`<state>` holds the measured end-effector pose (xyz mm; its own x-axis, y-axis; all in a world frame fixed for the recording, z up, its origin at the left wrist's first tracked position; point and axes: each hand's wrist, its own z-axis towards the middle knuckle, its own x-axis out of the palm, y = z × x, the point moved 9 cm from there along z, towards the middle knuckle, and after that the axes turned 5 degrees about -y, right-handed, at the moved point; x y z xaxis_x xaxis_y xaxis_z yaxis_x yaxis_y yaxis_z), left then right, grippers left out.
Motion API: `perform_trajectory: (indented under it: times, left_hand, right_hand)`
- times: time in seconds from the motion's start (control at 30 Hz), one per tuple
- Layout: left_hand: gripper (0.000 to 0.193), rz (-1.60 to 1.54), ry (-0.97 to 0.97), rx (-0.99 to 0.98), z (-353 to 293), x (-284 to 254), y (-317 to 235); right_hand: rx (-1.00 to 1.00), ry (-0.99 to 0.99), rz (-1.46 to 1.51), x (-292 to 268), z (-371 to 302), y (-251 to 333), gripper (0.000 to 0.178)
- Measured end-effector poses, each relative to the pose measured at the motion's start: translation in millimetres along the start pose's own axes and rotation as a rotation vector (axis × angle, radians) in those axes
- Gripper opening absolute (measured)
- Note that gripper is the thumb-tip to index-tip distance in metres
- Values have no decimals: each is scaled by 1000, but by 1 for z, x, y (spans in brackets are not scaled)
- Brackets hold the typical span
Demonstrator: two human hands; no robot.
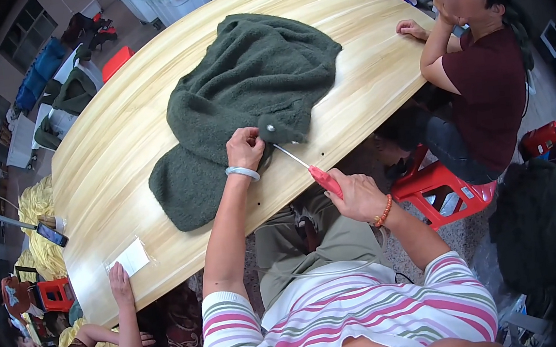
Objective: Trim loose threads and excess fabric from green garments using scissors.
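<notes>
A dark green knitted garment (253,73) lies rumpled across the wooden table (128,122), reaching close to its near edge. My left hand (246,148) is closed on the near edge of the fabric, beside a round shiny button (270,128). In my closed right hand (361,196) is a screwdriver-like tool (325,180) with a red handle and a thin metal shaft. Its shaft points up and left, and the tip meets the fabric by my left fingers. Whether the tip goes into the knit is too small to tell.
One person (486,74) sits at the right, an elbow near the table. Another person's hand (120,280) rests by a white sheet (128,257) at the lower left. A red stool (441,189) stands right of my legs. Pale bins (177,7) stand beyond the table.
</notes>
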<state>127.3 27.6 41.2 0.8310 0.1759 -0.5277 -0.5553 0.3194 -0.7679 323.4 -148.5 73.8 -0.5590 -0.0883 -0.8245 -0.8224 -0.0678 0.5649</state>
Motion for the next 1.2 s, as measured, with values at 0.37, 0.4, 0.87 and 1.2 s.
perform_trajectory:
  times: [0.37,0.4,0.87,1.2]
  left_hand:
    - [28,95,62,-50,-12,6,-18]
    - [28,93,63,-47,-15,5,-19]
    - [20,86,47,148,-43,11,-58]
    - [8,141,210,109,-35,27,-52]
  right_hand:
    - [-63,-57,142,-5,-5,-2,32]
    - [-39,-63,175,-6,-7,-8,33]
    - [13,-110,217,-17,-29,-36,40]
    - [22,95,-21,3,-33,-24,36]
